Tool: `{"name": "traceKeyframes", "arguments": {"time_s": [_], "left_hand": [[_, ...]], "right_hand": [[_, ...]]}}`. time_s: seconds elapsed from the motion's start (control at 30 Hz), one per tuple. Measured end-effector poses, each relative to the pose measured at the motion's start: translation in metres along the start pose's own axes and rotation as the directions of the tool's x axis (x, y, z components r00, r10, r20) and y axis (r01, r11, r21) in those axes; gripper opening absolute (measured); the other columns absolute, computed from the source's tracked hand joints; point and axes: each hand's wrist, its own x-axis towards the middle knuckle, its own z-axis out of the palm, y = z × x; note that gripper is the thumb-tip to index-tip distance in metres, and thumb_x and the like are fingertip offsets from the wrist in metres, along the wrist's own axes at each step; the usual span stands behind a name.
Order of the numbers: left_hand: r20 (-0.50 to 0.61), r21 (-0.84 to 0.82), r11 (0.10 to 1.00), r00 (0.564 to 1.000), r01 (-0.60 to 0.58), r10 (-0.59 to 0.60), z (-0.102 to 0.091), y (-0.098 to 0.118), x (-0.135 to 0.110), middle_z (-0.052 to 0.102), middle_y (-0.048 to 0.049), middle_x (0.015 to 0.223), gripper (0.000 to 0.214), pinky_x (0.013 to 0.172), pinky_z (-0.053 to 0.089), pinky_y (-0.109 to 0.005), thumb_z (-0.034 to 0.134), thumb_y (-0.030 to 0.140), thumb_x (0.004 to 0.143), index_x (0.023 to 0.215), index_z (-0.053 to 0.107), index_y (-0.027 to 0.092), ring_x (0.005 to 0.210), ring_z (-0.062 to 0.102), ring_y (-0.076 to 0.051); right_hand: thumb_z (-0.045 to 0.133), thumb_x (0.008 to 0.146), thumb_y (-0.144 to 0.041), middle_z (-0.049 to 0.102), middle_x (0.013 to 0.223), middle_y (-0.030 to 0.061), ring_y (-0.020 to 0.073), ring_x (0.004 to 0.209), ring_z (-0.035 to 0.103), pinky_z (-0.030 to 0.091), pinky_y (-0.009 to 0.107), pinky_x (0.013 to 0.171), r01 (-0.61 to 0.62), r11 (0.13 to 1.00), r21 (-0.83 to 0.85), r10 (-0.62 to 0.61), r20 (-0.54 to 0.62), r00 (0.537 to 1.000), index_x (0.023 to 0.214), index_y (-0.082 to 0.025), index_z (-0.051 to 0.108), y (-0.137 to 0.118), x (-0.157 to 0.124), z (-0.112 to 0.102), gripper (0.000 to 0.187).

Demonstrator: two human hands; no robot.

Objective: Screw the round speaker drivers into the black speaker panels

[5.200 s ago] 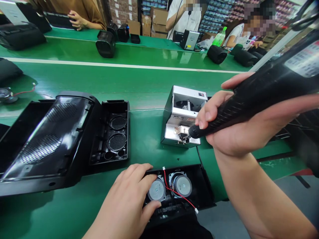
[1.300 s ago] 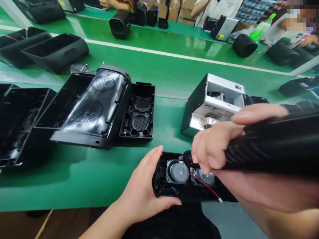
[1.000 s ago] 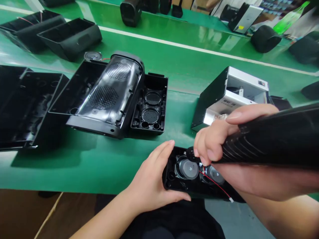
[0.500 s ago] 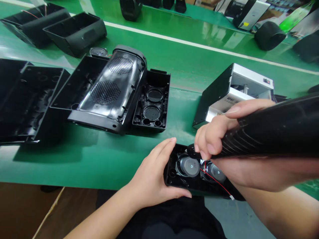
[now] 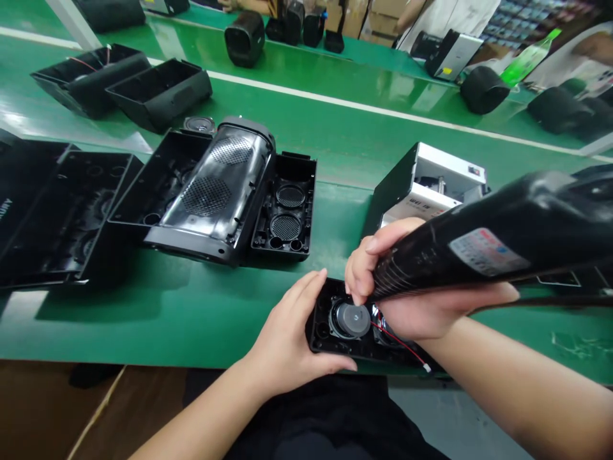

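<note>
Your left hand [image 5: 292,338] fingers clamp the left end of the speaker panel [image 5: 335,337] at the near surface [image 5: 191,306] edge. Right hand [image 5: 407,303] fingers are closed round the screwdriver [image 5: 479,255], hiding the right driver. Screw feeder [image 5: 431,188] sits just behind.

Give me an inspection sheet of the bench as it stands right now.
Surface: green bench, glossy, with a white line across the far part.
Job's things: small housing at the near edge, a round driver seated in it; electric screwdriver angled down over it, tip hidden by fingers.
Clutter: large mesh shell, empty twin-grille housing, open black shells, silver screw feeder.
Grippers: left hand grips the small housing's left end; right hand wraps the electric screwdriver.
Cables: red wire with a white plug.
Surroundings: people across the far belt, cartons, green bottle.
</note>
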Motion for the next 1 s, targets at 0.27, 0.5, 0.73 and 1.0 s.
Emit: {"name": "traceKeyframes", "arguments": {"time_s": [0.27,0.5,0.73,1.0], "left_hand": [[0.025,-0.014,1.000,1.000,0.016,-0.015,-0.002,-0.002,0.000,0.042,-0.0186,0.170,0.123,0.127,0.041,-0.065,0.092,0.066,0.073,0.170,0.024,0.032,0.158,0.042,-0.041],[0.032,0.163,0.986,0.999,0.016,-0.022,-0.004,-0.009,-0.004,0.045,-0.0207,0.169,0.126,0.120,0.049,-0.068,0.092,0.062,0.075,0.171,0.015,0.034,0.155,0.047,-0.045],[0.023,0.242,0.969,0.998,0.049,-0.056,-0.005,-0.008,-0.003,0.048,-0.0204,0.167,0.127,0.116,0.054,-0.067,0.094,0.057,0.073,0.171,0.016,0.032,0.151,0.052,-0.046],[0.020,0.228,0.972,0.998,0.048,-0.054,-0.005,-0.008,-0.003,0.048,-0.0206,0.167,0.126,0.117,0.052,-0.067,0.090,0.067,0.075,0.172,0.017,0.032,0.151,0.052,-0.046]], "right_hand": [[0.073,0.078,-0.086,0.066,0.069,0.0000,0.0198,0.051,0.059,0.047,0.034,0.048,0.047,0.999,0.004,-0.047,0.002,0.999,0.106,-0.029,0.073,0.013,-0.011,-0.004,0.064],[0.058,0.089,-0.088,0.067,0.069,0.0000,0.0204,0.050,0.059,0.050,0.037,0.050,0.102,0.993,-0.058,-0.104,-0.041,0.994,0.119,-0.030,0.070,-0.052,-0.004,-0.010,0.066],[0.068,0.075,-0.095,0.058,0.055,-0.0014,0.0207,0.043,0.056,0.042,0.036,0.038,0.289,0.870,-0.399,-0.408,-0.256,0.876,0.084,-0.028,0.067,-0.100,0.041,-0.058,0.068],[0.052,0.087,-0.093,0.056,0.052,-0.0026,0.0193,0.036,0.050,0.036,0.033,0.030,0.267,0.896,-0.355,-0.349,-0.192,0.917,0.104,-0.023,0.069,-0.069,0.061,-0.086,0.075]]}}
